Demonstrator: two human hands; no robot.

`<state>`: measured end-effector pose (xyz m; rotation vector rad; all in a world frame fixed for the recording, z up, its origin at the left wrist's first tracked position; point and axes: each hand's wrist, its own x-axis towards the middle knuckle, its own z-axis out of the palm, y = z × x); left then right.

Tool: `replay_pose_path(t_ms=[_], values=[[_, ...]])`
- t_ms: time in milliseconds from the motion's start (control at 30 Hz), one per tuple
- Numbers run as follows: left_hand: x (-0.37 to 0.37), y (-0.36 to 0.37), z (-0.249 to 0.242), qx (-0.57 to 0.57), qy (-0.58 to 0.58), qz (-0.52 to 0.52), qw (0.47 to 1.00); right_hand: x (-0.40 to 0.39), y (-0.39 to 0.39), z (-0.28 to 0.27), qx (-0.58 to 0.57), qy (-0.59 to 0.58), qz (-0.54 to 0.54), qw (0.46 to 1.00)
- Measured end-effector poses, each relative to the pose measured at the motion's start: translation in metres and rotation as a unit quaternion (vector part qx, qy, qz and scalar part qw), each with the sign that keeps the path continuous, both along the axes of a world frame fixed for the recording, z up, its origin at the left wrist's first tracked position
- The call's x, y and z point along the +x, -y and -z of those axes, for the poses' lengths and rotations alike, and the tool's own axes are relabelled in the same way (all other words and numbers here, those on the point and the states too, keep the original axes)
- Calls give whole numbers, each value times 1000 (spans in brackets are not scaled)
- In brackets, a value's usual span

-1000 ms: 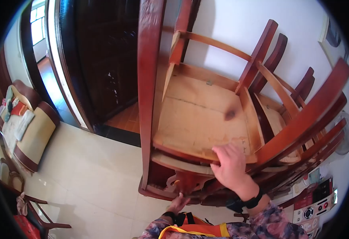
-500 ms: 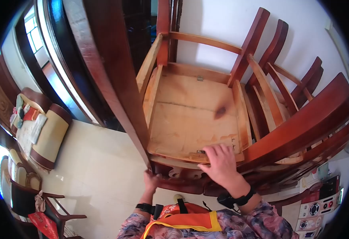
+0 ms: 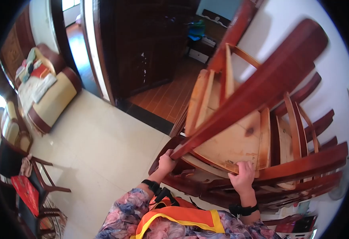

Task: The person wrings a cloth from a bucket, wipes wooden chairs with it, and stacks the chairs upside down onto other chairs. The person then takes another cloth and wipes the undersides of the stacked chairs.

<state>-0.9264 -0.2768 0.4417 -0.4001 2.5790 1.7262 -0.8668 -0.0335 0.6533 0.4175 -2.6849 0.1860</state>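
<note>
An upturned red-brown wooden chair [image 3: 238, 139] lies on top of a stack of similar chairs [image 3: 302, 171] against the white wall, its pale seat underside facing me. My right hand [image 3: 243, 175] is closed on the front rail of that seat. My left hand [image 3: 166, 161] grips the lower end of one of the chair's legs [image 3: 254, 83], which slants up to the right across the view. The top chair is tilted off the stack.
Pale tiled floor [image 3: 99, 143] spreads to the left. A dark wooden doorway [image 3: 142, 51] opens ahead onto a wood-floored room. A cushioned armchair [image 3: 51, 95] stands far left, and a dark chair with a red seat [image 3: 27, 187] at lower left.
The top chair has tipped and turned rightward off the stack. My left hand moved up along the leg, and my right hand went from lying on the seat edge to gripping it.
</note>
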Motion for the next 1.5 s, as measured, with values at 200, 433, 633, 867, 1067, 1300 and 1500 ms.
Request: replay_pose_path(t_ms=[200,433,633,867,1067,1300,1500], values=[[-4,-2,-3,-1,13,27,1000,-5,0,4,18,-17,8,1000],[-4,-7,6,-2,23,31,999,5,-10,-6,62,76,126,987],[-4,-8,-3,8,24,-1,1000,8,-22,8,56,47,179,981],[-5,-9,8,-13,28,30,999,1,-26,13,75,23,131,988],[-8,-2,29,7,-11,63,998,16,-30,10,31,-7,147,989],[-21,7,46,34,9,94,995,16,-43,12,-28,-36,126,991],[-13,5,40,151,50,60,985,25,-50,14,-55,-30,100,993]])
